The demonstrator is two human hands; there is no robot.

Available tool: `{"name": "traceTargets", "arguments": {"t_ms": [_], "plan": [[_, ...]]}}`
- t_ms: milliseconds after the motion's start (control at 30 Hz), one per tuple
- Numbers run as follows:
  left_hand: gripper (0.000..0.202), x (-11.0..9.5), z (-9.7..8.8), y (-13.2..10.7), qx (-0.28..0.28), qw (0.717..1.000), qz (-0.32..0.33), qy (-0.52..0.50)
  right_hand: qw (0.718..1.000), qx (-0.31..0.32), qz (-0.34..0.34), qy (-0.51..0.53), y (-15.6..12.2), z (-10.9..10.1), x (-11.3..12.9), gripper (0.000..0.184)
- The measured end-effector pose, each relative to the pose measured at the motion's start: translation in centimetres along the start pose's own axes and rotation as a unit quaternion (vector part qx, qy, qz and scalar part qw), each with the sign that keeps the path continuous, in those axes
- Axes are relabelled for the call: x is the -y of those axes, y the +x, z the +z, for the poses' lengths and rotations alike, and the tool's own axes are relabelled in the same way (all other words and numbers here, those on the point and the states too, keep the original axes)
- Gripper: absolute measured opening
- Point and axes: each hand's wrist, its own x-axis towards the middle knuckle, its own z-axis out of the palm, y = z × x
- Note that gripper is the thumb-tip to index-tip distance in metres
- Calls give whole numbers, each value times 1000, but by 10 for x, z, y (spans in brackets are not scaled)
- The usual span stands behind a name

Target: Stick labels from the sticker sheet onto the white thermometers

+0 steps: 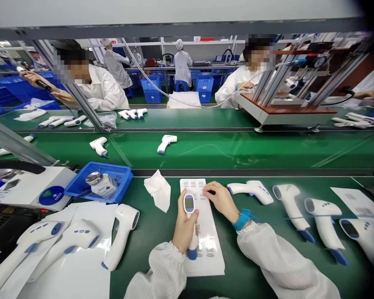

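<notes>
My left hand [185, 226] is wrapped round the handle of a white and blue infrared thermometer [189, 203], its small screen facing up. Beneath it lies a white sheet of labels [210, 236] with rows of small print. At the sheet's upper right edge, the fingertips of my right hand [221, 199] are pinched together on the labels; whether a label has come loose between them is too small to see. A blue wrist strap [243, 219] circles my right wrist. Just right of that hand, another thermometer [251, 191] lies on its side.
More thermometers lie at right [291, 207] and at left on white paper [90, 274]. A crumpled wipe [158, 191] and a blue tray [124, 182] holding a bottle [104, 185] stand left of the sheet. Beyond runs a green conveyor [205, 149] carrying thermometers. Co-workers sit across it.
</notes>
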Motion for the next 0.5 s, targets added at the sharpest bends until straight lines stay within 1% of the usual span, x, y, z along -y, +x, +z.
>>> {"name": "traceTargets", "arguments": {"t_ms": [267,367,500], "plan": [[73,3,5,0,-6,1000,14,26,1000,14,6,14,10,-3,-3,7],[73,3,4,0,-8,999,16,27,1000,7,6,8,8,-1,-3,7],[75,2,4,0,-8,1000,6,18,1000,-4,1,-8,3,1,-1,12]]}}
